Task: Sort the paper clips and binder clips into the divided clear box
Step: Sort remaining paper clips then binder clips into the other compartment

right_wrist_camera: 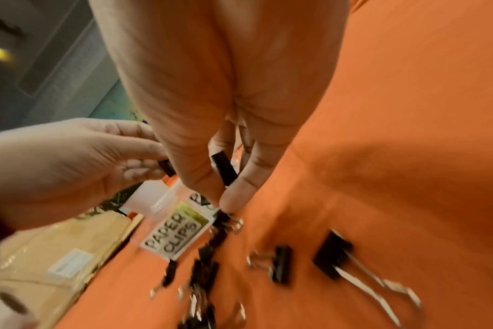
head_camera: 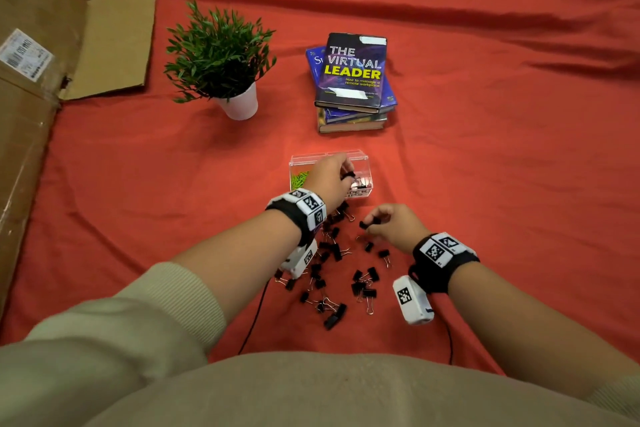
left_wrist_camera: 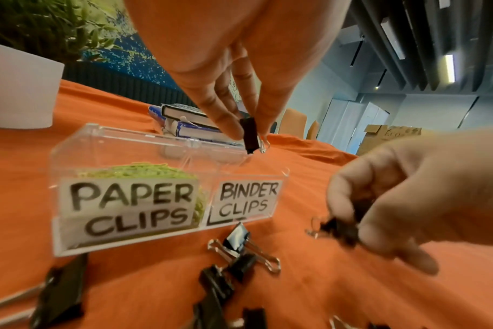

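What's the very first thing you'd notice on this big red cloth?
The scatter of black binder clips near the person, with the left hand pinching one over the clear box. The right hand holds another. Behind stand a green plant and stacked books.

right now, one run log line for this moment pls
left hand: pinches binder clip over clear box, binder side | right hand: holds binder clips | paper clips: in paper side | loose binder clips: on cloth
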Demonstrator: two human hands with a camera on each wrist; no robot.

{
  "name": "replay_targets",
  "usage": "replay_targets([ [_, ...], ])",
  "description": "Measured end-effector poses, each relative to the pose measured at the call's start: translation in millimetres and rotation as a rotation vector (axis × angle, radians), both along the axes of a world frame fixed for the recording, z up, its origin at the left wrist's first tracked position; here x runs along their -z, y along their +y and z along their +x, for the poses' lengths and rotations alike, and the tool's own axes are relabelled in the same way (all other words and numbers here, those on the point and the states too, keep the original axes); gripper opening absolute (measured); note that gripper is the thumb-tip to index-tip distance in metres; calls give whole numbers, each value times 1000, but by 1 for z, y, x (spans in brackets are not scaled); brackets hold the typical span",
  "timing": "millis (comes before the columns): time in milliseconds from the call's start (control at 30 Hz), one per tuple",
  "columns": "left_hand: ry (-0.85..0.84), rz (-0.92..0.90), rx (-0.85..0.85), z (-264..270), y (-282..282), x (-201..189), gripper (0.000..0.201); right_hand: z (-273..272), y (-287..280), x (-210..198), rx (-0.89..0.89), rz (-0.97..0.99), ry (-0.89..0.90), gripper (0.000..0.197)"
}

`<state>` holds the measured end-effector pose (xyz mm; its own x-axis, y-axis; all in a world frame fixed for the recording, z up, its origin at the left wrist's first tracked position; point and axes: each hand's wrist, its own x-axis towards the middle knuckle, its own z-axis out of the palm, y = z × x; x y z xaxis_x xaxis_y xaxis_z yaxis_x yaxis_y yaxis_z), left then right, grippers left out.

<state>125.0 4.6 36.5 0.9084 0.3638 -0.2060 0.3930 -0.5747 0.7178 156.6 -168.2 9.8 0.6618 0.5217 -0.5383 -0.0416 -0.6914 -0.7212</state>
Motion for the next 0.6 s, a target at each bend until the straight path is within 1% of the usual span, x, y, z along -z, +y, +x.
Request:
replay_targets([
  [67,-2,38,26,11,2,2,9,11,3,-15,4,45,-30,11],
  [167,38,132,110,15,4,7,13,30,13,-30,40,106,-34,16],
  [267,33,194,165,7,4,12,19,49,29,-35,8,92,-129,23],
  [300,25,202,162,1,4,14,20,53,36,-36,-15,72,-176,23],
  [400,23,208,130,-22,2,20,17,57,53,-37,-113,-26,-316,10],
  [433,44,204,134,-31,1,24,16,57,58,-36,-143,-54,-354,10],
  [533,157,205,191,-61,-4,34,16,53,66,-35,-237,-125,-439,19],
  [600,217,238,249,-81,-7,43,20,45,65,-35,-332,-166,-513,28],
])
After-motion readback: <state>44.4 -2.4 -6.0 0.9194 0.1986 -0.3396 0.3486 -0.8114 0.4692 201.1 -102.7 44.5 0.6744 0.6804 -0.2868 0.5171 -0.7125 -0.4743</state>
